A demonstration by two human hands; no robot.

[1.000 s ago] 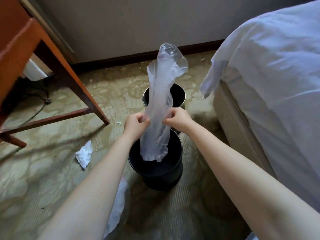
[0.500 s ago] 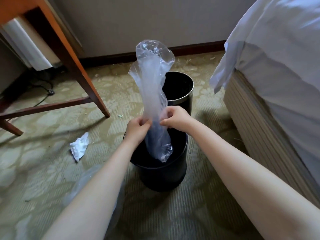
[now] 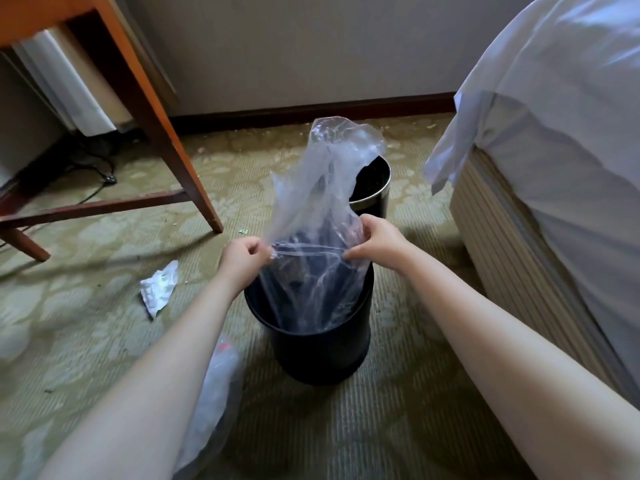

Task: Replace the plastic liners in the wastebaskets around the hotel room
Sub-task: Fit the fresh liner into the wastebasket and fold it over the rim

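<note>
A black wastebasket stands on the carpet in front of me. Over its mouth I hold a clear plastic liner, whose upper part billows up and whose lower part hangs inside the basket. My left hand pinches the liner's edge on the left. My right hand pinches it on the right, with the edge stretched between them. A second black wastebasket with a metal rim stands just behind, partly hidden by the liner.
A bed with white sheets fills the right side. A wooden desk leg and crossbar stand at the left, with cables beyond. A crumpled white paper lies on the carpet. Another plastic bag lies under my left forearm.
My hands have moved apart, spreading the liner's edge wider over the basket. The liner's top has sunk and billowed out. The view has shifted slightly closer.
</note>
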